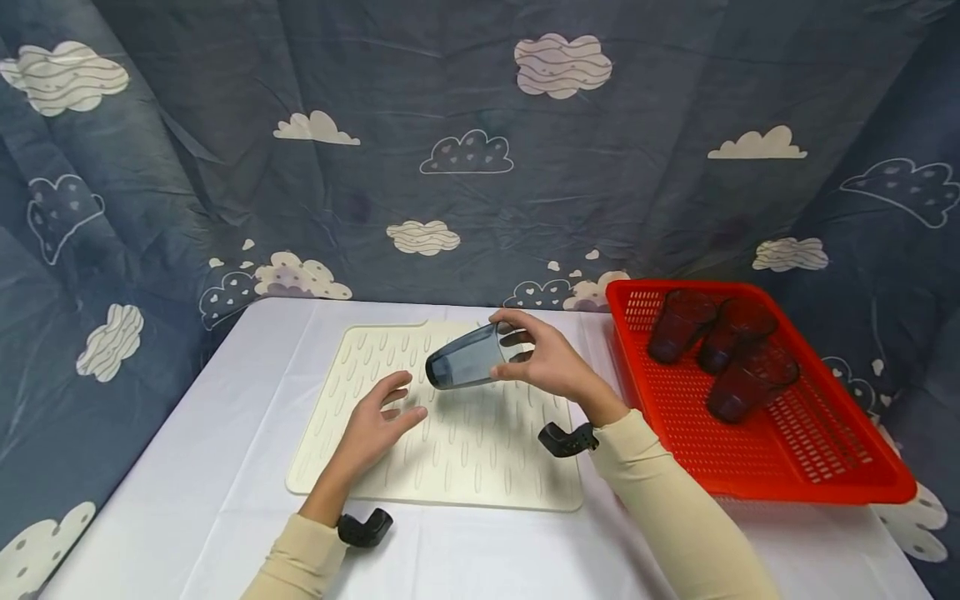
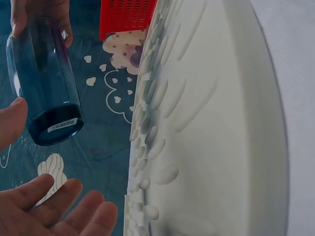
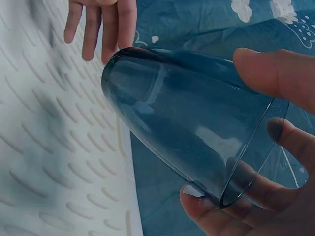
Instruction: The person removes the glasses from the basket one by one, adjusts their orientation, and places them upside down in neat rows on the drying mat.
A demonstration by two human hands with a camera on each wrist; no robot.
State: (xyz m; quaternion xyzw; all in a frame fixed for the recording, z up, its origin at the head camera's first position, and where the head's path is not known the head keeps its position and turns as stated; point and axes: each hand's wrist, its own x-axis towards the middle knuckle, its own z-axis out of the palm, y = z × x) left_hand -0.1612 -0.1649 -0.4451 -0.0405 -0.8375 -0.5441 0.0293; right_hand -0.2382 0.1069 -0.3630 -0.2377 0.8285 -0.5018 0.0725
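Observation:
A bluish see-through drinking glass [image 1: 467, 358] is held tilted over the cream drying mat [image 1: 465, 454], its base toward the left. My right hand [image 1: 551, 358] grips it near the rim, with the thumb on one side and fingers on the other in the right wrist view. My left hand [image 1: 378, 425] is beside the base, fingers spread and holding nothing. In the left wrist view, a barcode sticker [image 2: 62, 125] shows on the underside of the glass, between the left thumb and fingers.
At the right stands a red plastic basket [image 1: 675, 450] with slotted walls. Inside it are three dark glasses [image 1: 752, 382], grouped toward the back. A white cloth [image 1: 217, 467] covers the table, and a cloud-patterned curtain [image 1: 480, 83] hangs behind it.

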